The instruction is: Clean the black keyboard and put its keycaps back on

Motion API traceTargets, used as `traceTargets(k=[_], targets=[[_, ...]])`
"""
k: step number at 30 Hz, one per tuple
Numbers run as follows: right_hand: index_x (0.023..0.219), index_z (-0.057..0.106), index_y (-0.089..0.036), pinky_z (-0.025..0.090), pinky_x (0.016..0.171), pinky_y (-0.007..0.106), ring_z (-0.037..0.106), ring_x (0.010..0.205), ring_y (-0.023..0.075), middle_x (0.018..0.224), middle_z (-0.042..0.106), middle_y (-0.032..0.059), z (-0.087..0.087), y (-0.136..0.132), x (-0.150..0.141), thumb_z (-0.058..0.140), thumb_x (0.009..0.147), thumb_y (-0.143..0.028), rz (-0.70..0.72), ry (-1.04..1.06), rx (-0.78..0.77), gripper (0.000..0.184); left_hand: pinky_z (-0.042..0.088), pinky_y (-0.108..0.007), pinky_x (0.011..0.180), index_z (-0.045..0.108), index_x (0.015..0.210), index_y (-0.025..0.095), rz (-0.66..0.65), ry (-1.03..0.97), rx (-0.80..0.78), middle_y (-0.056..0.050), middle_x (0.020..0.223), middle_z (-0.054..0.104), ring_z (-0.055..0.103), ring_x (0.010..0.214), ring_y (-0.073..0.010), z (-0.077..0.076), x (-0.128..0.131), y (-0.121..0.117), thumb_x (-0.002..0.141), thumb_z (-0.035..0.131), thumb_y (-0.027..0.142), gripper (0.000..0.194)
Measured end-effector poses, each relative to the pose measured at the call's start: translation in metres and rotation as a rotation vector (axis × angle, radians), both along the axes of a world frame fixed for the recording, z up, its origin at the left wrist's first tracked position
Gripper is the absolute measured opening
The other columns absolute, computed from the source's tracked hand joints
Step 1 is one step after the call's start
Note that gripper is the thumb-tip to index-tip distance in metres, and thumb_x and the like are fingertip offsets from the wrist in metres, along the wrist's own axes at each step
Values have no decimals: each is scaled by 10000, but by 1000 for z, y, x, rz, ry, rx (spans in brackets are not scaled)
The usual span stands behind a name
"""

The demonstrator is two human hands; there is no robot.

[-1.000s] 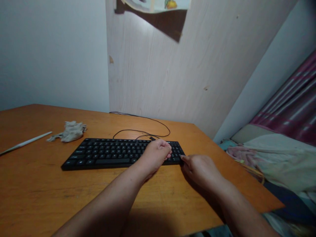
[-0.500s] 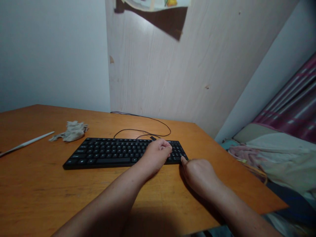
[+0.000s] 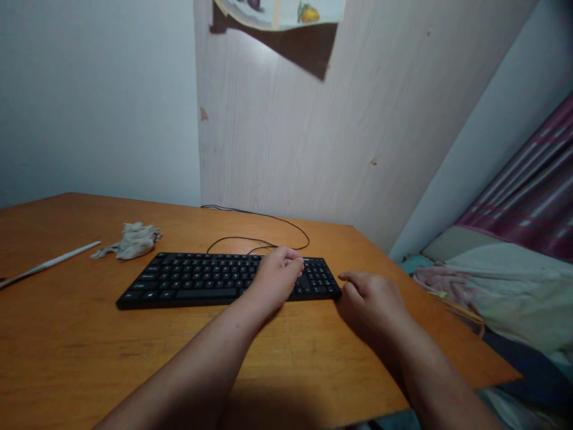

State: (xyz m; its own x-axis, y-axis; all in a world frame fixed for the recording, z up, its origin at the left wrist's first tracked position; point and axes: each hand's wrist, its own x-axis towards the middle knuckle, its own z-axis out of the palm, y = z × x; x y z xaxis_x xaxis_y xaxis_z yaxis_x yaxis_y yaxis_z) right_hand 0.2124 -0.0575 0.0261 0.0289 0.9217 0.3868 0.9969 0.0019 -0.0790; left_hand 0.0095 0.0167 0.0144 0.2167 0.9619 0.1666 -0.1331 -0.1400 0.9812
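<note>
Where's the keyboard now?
In the head view, the keyboard lies on the table, left of centre, beneath the left hand; the right hand is by its right end.

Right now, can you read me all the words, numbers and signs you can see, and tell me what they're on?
None can be read for sure.
Keyboard: pale marks on its keys, too small and blurred to read.
Paper on the wall: pictures, one of something yellow, but no words that I can make out.
White stick: no writing that I can see.
</note>
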Motion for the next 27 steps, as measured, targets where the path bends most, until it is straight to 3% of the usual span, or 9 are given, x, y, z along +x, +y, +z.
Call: traceTargets(k=[4,9,27], targets=[[1014,766,-259,404,649,267,695,855,197,977,776,52,0,-1,-5,494,898,-246,86,-7,-80,295,461,-246,662,610,812,176,34,-14,7,-26,725,650,606,676,-139,4,-3,0,781,615,166,33],[922,774,-253,384,655,278,686,814,205,883,776,57,1,-1,-5,508,876,-229,126,-87,-181,271,452,-246,660,611,806,185,57,-43,11,-23,719,644,607,693,-146,3,-5,1,763,632,186,48],[924,752,-269,353,635,271,676,806,189,879,763,27,-4,1,-2,494,889,-230,122,-34,-123,264,445,-250,653,619,835,177,95,-15,54,-36,753,670,615,701,-152,-4,-5,9,760,606,204,81]])
